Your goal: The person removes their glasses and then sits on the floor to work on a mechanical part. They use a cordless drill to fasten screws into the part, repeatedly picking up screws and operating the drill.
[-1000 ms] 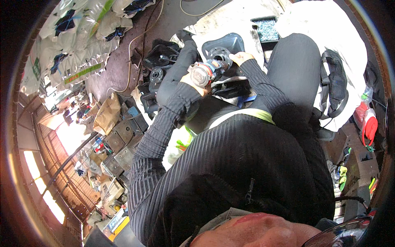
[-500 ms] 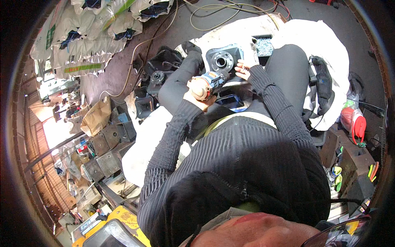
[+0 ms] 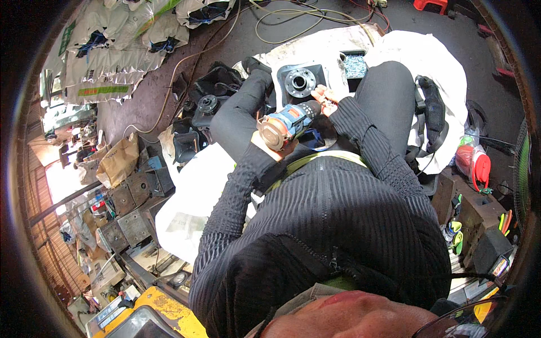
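Observation:
My left hand (image 3: 275, 150) is wrapped round the grip of a blue-and-grey cordless drill (image 3: 291, 119), whose chuck points up and right. Close by the chuck, my right hand (image 3: 327, 101) has its fingers curled together. Small bits seem to show among those fingers, too small to name. Just beyond both hands lies a dark housing with a round flange (image 3: 289, 83), with a central hole and a ring of smaller holes. It rests between my legs, apart from the drill's tip. Right of it stands a dark box (image 3: 346, 81) full of small silvery pieces, perhaps screws.
White sacking (image 3: 445, 56) spreads around my legs. Another flanged dark part (image 3: 207, 103) lies left of my knee. Hoses (image 3: 176, 67) run over the floor. Wrapped bundles (image 3: 96, 73) are stacked far left, metal blocks (image 3: 134, 225) sit lower left, and a black strap (image 3: 434, 107) lies right.
The drill has tilted, and its chuck sits slightly farther right, near my right hand. My right fingers, more spread before, are now drawn together. The whole view has shifted a little.

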A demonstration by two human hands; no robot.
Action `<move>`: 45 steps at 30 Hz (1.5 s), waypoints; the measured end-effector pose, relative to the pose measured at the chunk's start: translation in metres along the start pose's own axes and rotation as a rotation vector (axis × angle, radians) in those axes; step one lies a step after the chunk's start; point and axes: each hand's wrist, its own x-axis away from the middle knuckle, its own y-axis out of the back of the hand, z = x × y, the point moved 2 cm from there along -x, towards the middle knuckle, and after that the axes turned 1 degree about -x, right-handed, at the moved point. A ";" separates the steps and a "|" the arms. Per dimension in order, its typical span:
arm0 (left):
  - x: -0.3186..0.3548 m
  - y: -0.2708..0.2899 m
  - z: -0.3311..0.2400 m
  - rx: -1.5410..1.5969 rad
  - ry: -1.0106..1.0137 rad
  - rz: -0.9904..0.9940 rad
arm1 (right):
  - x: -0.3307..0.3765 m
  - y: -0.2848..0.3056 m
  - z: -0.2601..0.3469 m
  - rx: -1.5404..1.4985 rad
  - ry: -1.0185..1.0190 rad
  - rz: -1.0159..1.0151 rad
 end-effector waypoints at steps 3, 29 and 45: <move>-0.004 -0.004 0.002 0.078 -0.099 0.011 | 0.001 -0.001 -0.004 -0.003 0.005 0.029; 0.007 0.013 0.021 0.510 0.496 -0.136 | 0.037 -0.061 -0.005 0.298 -0.069 -0.275; -0.070 0.054 0.042 -0.361 0.146 0.117 | -0.021 0.005 0.017 0.762 -0.039 -0.376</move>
